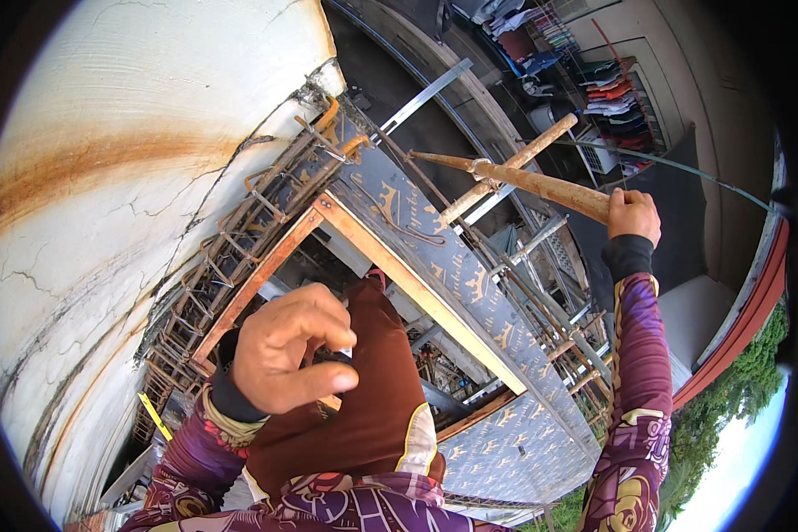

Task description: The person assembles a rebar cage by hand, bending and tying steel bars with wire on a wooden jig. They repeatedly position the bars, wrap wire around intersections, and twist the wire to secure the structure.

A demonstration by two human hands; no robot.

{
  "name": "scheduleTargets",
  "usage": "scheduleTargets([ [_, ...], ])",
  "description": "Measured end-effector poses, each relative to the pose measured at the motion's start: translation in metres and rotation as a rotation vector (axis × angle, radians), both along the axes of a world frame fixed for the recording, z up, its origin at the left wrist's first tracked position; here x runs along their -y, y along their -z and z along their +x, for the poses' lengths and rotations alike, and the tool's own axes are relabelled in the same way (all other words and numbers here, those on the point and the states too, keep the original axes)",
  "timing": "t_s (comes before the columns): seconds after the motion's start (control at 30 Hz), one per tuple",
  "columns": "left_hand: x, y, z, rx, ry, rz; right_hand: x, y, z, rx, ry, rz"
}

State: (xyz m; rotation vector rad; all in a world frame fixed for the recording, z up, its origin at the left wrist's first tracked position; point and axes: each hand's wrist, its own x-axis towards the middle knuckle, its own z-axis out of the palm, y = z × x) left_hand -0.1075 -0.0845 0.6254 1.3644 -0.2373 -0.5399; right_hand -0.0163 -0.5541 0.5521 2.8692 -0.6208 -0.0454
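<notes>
My right hand is wrapped round the end of a rusty scaffold pipe, with my arm stretched out to the right. That pipe crosses a second rusty pipe, and the two meet at a joint. My left hand is raised in front of my brown trousers. Its fingers are curled, with a gap between thumb and forefinger. Something small and dark shows in that gap, but I cannot make it out. Beneath lies a timber frame around an opening, bordered by dark printed formwork panels.
A cracked, rust-stained white wall rises at the left. Along it runs a cage of rusty rebar with bent, protruding ends. Metal scaffolding stands beyond the panels. Far below, clothes hang on racks. A red roof edge is at the right.
</notes>
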Motion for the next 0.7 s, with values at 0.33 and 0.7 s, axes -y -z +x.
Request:
scheduleTargets([
  [0.33, -0.048, 0.279, 0.006, 0.038, 0.05, 1.373, 0.0, 0.005, -0.002, 0.047, -0.048, 0.047],
  [0.7, -0.033, 0.355, 0.034, -0.274, 0.179, 1.437, 0.012, 0.01, -0.001, 0.058, -0.029, 0.017],
])
